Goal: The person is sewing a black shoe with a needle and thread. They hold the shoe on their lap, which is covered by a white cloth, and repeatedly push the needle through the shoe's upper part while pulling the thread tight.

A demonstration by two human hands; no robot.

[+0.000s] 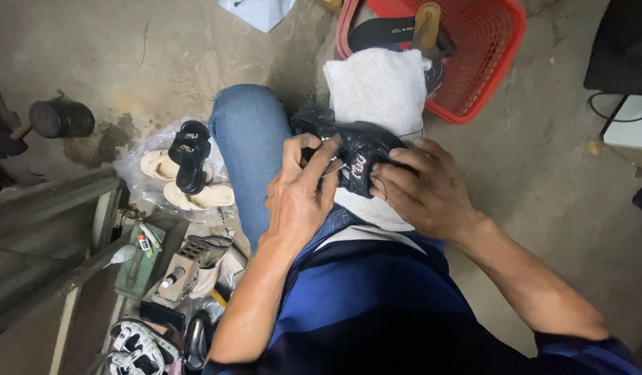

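Head view: nearest us, our left hand (301, 198) pinches a small point on the black fabric shoe with beaded trim (352, 154). Our right hand (424, 189) clamps its right side, fingers curled. The shoe lies across the white towel (376, 87) on our knee, long axis left-right, between both hands.

Shoe (356, 156) on towel (376, 90), towel across lap. Left hand (300, 198) on shoe's left end, right hand (422, 191) on its right. Basket (498, 62) beyond the knees, sandal (426, 24) inside. Sandals (189, 173) on floor, left of leg.
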